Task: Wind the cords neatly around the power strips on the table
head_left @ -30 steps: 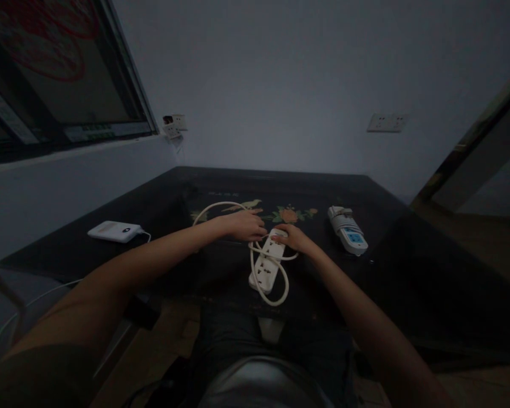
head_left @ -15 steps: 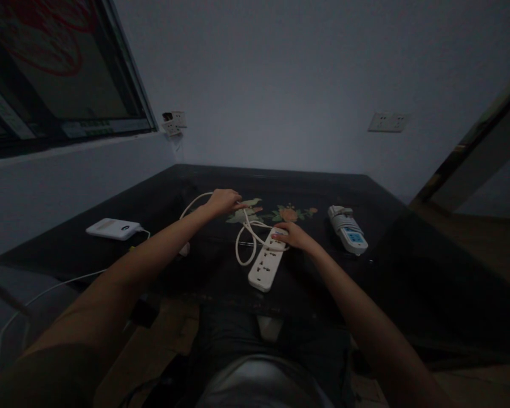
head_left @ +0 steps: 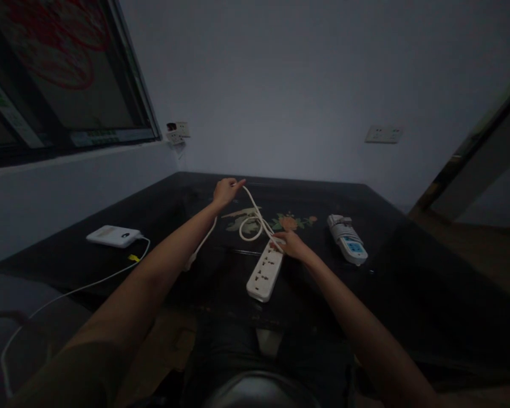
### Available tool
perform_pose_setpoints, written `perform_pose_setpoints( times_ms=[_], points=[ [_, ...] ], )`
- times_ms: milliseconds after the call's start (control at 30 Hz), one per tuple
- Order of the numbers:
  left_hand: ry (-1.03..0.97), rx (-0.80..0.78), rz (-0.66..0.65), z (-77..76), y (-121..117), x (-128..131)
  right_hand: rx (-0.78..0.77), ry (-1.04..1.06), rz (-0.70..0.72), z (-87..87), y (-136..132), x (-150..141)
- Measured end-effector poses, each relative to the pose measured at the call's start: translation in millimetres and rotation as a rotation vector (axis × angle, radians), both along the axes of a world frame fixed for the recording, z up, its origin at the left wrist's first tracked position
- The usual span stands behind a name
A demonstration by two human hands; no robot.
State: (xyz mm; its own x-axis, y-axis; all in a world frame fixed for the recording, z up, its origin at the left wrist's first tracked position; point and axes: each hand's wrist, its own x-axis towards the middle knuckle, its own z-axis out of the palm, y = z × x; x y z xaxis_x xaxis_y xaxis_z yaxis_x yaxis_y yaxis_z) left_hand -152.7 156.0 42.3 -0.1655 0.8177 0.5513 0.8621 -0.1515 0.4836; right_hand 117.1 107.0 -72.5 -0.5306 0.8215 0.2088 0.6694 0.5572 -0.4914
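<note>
A white power strip (head_left: 264,273) lies on the black table, its sockets facing up. My right hand (head_left: 292,245) is closed on the strip's far end, where the cord lies under the fingers. Higher up and to the left, my left hand (head_left: 226,191) pinches the white power cord (head_left: 251,198) and holds it raised above the table. Between my hands the cord runs taut, with one loop (head_left: 250,233) hanging beside it. The cord's other end drops behind my left forearm to a white plug (head_left: 190,262), which the arm partly hides.
A second power strip (head_left: 352,249), wrapped in its own cord, lies to the right. At the left rests a white power bank (head_left: 113,236) with a cable (head_left: 79,289) trailing off the table (head_left: 323,198). Wall sockets (head_left: 383,134) sit behind, and a window (head_left: 68,73) is at the left.
My left hand has risen and pulled the cord up and away, straightening it and shrinking the loop. My right hand stays at the strip's far end.
</note>
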Motion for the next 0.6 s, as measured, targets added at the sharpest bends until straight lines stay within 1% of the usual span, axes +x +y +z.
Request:
perform_pose_setpoints(
  times_ms=[167, 333, 467, 600],
  points=[
    [-0.107, 0.104, 0.032, 20.8, 11.9, -1.6, 0.010, -0.034, -0.026, 4.5, -5.7, -2.7],
    [-0.187, 0.172, 0.059, 36.4, 16.8, -6.4, 0.021, -0.034, -0.049, 3.3, -7.3, -5.0],
    [-0.244, 0.194, 0.082, 45.5, 19.0, -11.0, 0.017, -0.024, -0.054, 0.9, -6.0, -5.6],
    [-0.315, 0.200, 0.132, 47.9, 20.0, -22.9, 0.011, -0.006, -0.052, 1.1, -6.0, -5.0]
  ],
)
